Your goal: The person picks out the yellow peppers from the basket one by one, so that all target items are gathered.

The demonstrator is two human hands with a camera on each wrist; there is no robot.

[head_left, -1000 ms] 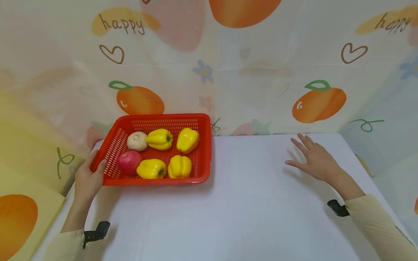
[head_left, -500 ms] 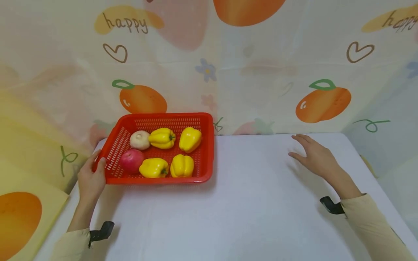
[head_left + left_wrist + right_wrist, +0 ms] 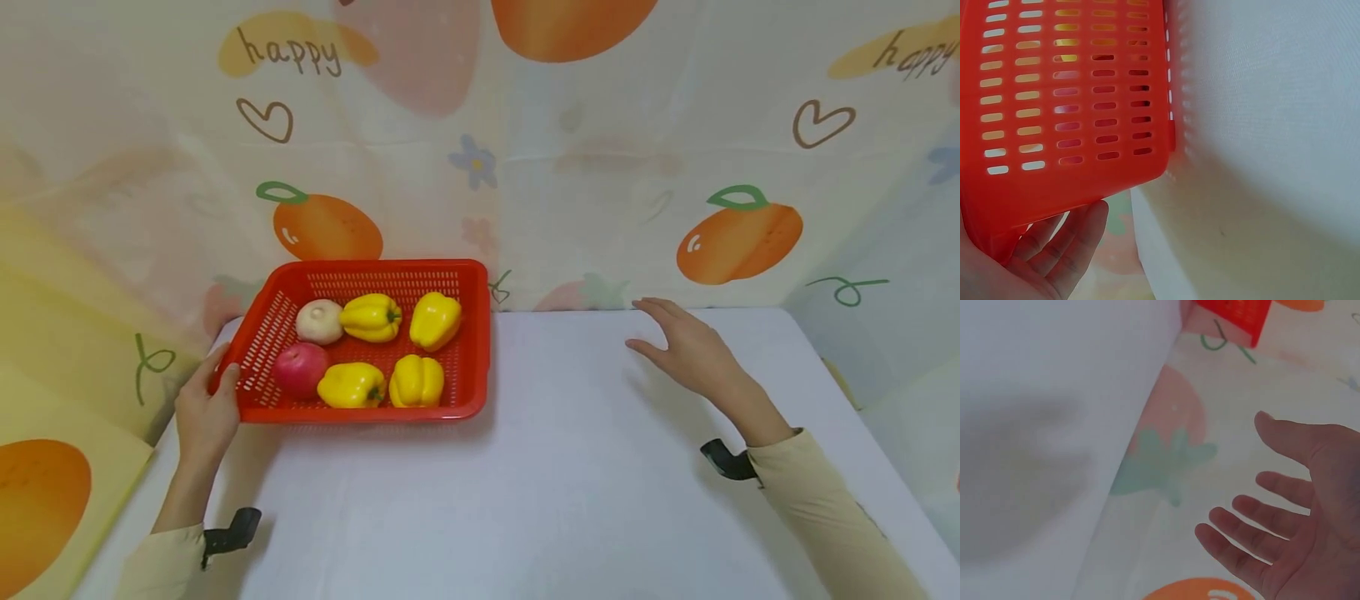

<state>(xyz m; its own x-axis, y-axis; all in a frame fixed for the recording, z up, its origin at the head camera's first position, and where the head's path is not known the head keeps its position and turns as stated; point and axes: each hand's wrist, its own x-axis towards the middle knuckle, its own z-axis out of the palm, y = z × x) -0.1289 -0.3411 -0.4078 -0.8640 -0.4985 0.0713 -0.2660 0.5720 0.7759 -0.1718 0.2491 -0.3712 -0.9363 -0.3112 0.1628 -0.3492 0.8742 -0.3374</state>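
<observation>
A red slotted plastic basket (image 3: 360, 415) stands at the back left of the table. My left hand (image 3: 206, 412) grips its left rim, thumb above the edge; in the left wrist view its fingers (image 3: 1079, 247) curl under the lip of the basket wall (image 3: 1079, 187). Inside lie several yellow bell peppers (image 3: 416, 382), a pinkish-red round fruit (image 3: 302, 371) and a whitish round vegetable (image 3: 319, 322) with a small nub on top. My right hand (image 3: 692, 354) hovers over the right part of the table, holding nothing, its fingers and thumb spread apart in the right wrist view.
A white cloth covers the table (image 3: 525, 483). Behind it hangs a printed curtain (image 3: 570, 217) with oranges, hearts and lettering, which closes off the back and both sides. The basket stands close to this curtain.
My right hand has moved left above the table, its fingers drawing closer together than they were. My left hand keeps its grip on the basket; the basket's contents look unchanged.
</observation>
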